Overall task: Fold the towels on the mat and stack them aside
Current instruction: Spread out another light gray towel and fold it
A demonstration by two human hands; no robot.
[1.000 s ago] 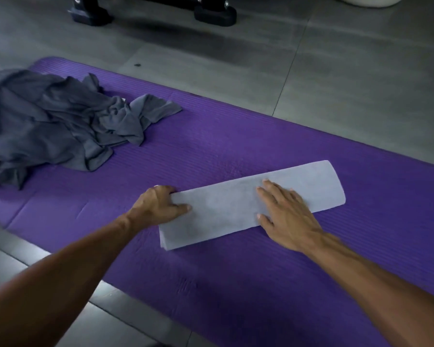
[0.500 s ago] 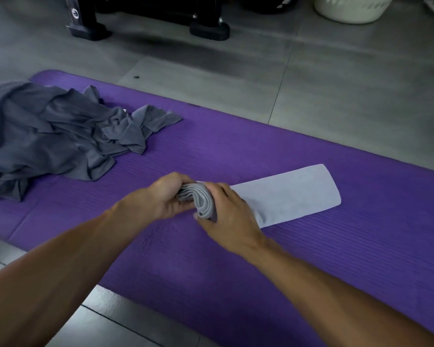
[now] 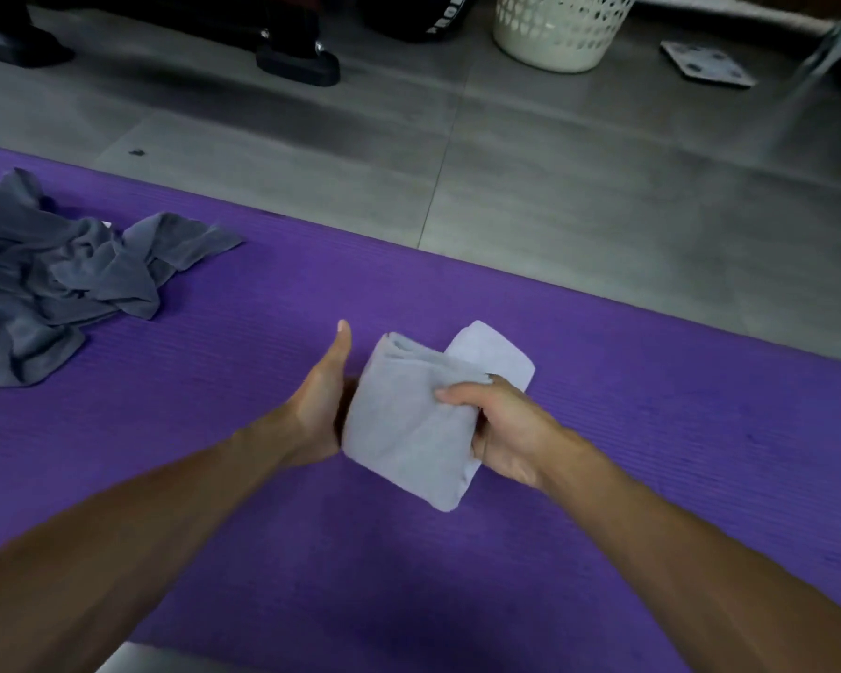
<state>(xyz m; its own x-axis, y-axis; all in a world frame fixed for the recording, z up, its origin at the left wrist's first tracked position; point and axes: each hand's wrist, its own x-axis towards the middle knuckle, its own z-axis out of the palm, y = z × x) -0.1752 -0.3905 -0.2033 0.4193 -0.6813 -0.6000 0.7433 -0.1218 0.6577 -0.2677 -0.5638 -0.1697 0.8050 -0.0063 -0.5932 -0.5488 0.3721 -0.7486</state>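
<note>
A light grey towel (image 3: 409, 425) lies rolled into a thick bundle on the purple mat (image 3: 651, 429), with a short flat end still sticking out at its far right. My right hand (image 3: 501, 429) grips the bundle's right side, thumb curled over the top. My left hand (image 3: 321, 405) presses flat against the bundle's left side, fingers straight. A heap of crumpled dark grey towels (image 3: 54, 289) sits on the mat at the far left.
Grey floor tiles lie beyond the mat. A white laundry basket (image 3: 559, 31) stands at the back, a flat scale (image 3: 707, 65) to its right, and black equipment feet (image 3: 297, 63) at the back left.
The long folded strip has been rolled up from its left end toward the right into a bundle. Both hands moved right with it, and the view tilted up.
</note>
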